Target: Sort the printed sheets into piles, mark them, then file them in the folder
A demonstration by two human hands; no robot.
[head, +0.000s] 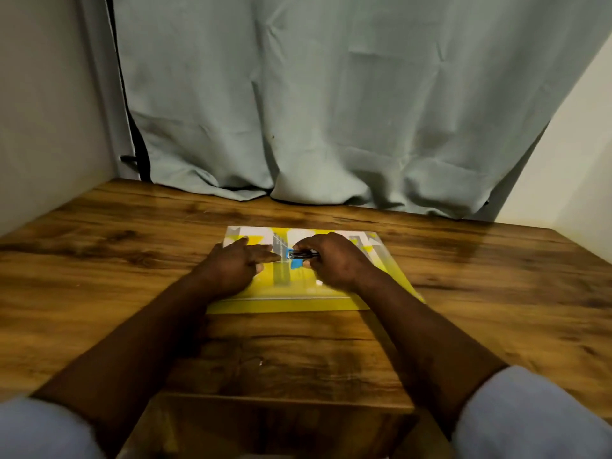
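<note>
Head-cam view, wooden table (126,256): both my arms reach fwd to a printed sheet (255,232) lying flat at the table's middle. The sheet, in yellow, grey & white blocks, sits on top of a yellow folder (288,306). The folder's near edge shows as a bare strip just below the sheet's near edge, and its rt side also peeks out past my rt wrist.

My left hand (231,266) lies palm down on the sheet's left half, fingers straight & spread a little. Its index fingertip points rt & ends just beside a blue tool (294,258); touching or not, can't tell.

My right hand (331,261) grips that blue tool: fingers curled over the top, thumb tucked under, knuckles up. The tool is small, blue at its left end w/ a black & shiny metal body running into my fist. It looks like a mini stapler, but blur keeps me from being sure. It sits low over the sheet's centre, between my two hands; whether it rests on the paper is unclear.

Pale blue sleeves (46,429) cover my upper arms at the bottom corners of the shot, forearms bare. Behind the table hangs a grey-green curtain (331,111), its hem bunched on the table's far edge. Plain light walls (49,111) close in at left & rt.
</note>
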